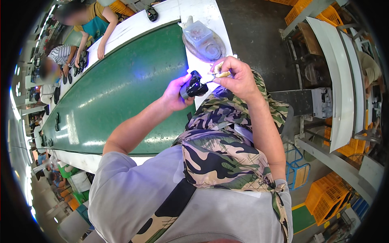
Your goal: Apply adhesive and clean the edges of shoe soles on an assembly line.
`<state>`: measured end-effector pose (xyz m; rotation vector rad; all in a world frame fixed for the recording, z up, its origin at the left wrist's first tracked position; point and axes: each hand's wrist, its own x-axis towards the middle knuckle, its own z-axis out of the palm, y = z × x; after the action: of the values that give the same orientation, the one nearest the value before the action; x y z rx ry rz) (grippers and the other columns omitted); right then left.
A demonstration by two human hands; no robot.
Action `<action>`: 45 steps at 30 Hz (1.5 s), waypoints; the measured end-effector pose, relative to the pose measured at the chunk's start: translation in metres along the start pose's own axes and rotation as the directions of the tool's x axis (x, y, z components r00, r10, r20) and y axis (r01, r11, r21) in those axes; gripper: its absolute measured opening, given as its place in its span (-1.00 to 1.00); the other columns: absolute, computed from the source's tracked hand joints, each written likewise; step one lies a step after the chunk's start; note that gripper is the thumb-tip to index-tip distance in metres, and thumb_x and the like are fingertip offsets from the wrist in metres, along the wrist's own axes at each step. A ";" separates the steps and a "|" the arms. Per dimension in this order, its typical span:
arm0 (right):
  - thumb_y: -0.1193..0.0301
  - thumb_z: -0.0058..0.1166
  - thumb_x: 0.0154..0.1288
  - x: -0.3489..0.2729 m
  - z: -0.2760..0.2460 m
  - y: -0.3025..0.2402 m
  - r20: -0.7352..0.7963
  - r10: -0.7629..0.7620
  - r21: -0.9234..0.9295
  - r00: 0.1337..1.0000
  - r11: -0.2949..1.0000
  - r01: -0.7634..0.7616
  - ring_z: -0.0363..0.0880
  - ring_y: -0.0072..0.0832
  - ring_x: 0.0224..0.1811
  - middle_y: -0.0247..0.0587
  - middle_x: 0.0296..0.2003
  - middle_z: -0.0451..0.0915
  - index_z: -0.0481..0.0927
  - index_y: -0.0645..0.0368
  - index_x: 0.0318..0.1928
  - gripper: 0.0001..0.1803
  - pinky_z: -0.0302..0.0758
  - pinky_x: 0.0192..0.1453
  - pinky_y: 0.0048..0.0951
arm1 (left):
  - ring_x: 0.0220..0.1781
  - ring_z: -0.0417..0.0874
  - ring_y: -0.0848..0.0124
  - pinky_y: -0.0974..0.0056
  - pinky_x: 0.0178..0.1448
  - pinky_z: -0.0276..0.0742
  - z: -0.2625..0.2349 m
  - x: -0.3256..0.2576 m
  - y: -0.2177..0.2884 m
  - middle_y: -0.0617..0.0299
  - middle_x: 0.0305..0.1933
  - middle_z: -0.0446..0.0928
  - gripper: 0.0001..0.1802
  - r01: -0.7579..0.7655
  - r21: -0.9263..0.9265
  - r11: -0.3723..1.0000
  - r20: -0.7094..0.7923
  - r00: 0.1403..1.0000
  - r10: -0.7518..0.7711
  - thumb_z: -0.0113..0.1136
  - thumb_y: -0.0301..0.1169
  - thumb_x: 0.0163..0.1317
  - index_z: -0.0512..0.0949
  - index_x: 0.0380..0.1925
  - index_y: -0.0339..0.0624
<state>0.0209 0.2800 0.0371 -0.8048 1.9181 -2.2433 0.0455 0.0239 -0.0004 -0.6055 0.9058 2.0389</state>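
Observation:
My left hand (177, 94) is closed round a glossy black shoe (196, 86), holding it above the inner edge of the green conveyor belt (133, 77). Just to the right, my right hand (237, 77) pinches a small, crumpled, pale yellow piece (222, 71) that looks like cloth or sponge. Its lower tip comes close to the shoe, and I cannot tell whether they touch. Beyond my hands, a translucent plastic container (197, 33) stands on a stained, rounded tray (210, 50) on the white tabletop.
Black shoes (151, 13) lie on the belt's far white ledge. Across the belt, two people (91, 20) have their hands at the ledge near more shoes. Rightward are a white-topped bench (340, 93), a blue-framed stool (298, 166) and orange crates (328, 196).

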 end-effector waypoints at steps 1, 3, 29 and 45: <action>0.62 0.33 0.10 0.000 0.001 0.000 0.003 -0.019 -0.010 1.000 1.000 0.019 0.58 -0.45 -0.08 -0.14 -0.19 0.63 0.39 0.13 -0.38 -0.70 0.49 0.02 -0.40 | -0.51 0.67 0.37 0.45 -0.72 0.35 -0.001 -0.001 -0.001 -0.04 -0.19 0.66 -0.50 0.020 -0.026 0.999 0.028 0.999 -0.019 0.04 0.05 0.39 0.53 0.06 -0.11; 0.62 0.33 0.10 0.000 0.000 -0.003 0.003 -0.029 -0.036 1.000 0.999 0.029 0.59 -0.44 -0.08 -0.14 -0.18 0.64 0.39 0.13 -0.39 -0.70 0.49 0.02 -0.40 | -0.55 0.62 0.38 0.45 -0.70 0.34 0.001 -0.002 -0.006 -0.06 -0.19 0.65 -0.46 0.048 -0.079 0.996 0.032 0.998 -0.045 0.01 0.08 0.40 0.53 0.06 -0.15; 0.64 0.35 0.01 -0.005 0.001 0.000 -0.083 -0.088 -0.141 0.993 0.987 0.076 0.60 -0.48 -0.12 -0.16 -0.17 0.65 0.43 0.17 -0.42 -0.71 0.51 -0.03 -0.42 | -0.57 0.47 0.41 0.36 -0.52 0.30 0.008 0.017 -0.044 -0.11 0.00 0.60 -0.31 0.047 -0.557 0.829 0.343 0.922 0.178 0.01 0.15 0.28 0.48 0.22 -0.13; 0.56 0.39 0.14 0.015 0.010 -0.016 -0.290 0.294 0.110 0.911 0.956 -0.273 0.50 -0.72 -0.38 -0.41 -0.41 0.60 0.57 0.23 -0.31 -0.80 0.48 -0.27 -0.62 | -0.29 0.76 0.06 0.10 -0.20 0.77 0.032 0.003 -0.012 -0.09 -0.17 0.67 -0.23 -0.306 -0.027 0.952 0.149 0.940 0.307 0.32 0.03 0.02 0.50 0.09 -0.36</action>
<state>0.0171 0.2687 0.0582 -0.1583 1.9139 -2.3343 0.0511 0.0548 0.0127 -0.3184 0.9528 2.3287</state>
